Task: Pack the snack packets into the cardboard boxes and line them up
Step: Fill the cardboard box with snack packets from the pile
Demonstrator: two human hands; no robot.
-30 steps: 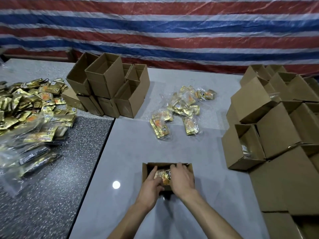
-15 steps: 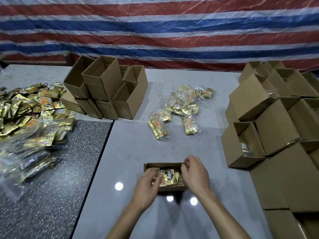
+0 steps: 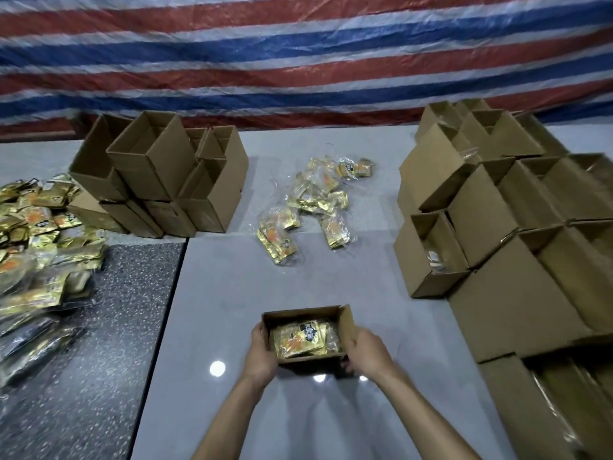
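Note:
A small open cardboard box [image 3: 298,316] sits tilted toward me near the table's front, with gold and orange snack packets [image 3: 300,338] lying inside. My left hand [image 3: 260,351] grips the box's left wall. My right hand [image 3: 368,351] holds its right side and lower corner. Loose bagged snack packets [image 3: 311,207] lie in a cluster on the grey table beyond the box. A large heap of gold packets [image 3: 36,227] covers the far left.
Empty open boxes [image 3: 159,174] are stacked at the back left. A stepped row of boxes [image 3: 497,227] fills the right side, some holding packets. A dark speckled tabletop [image 3: 99,327] adjoins the grey table [image 3: 232,277] on the left. A striped tarp hangs behind.
Both hands moved from pressing packets inside the box to gripping its outer sides. The box has been lifted and tilted toward me, showing the packets inside.

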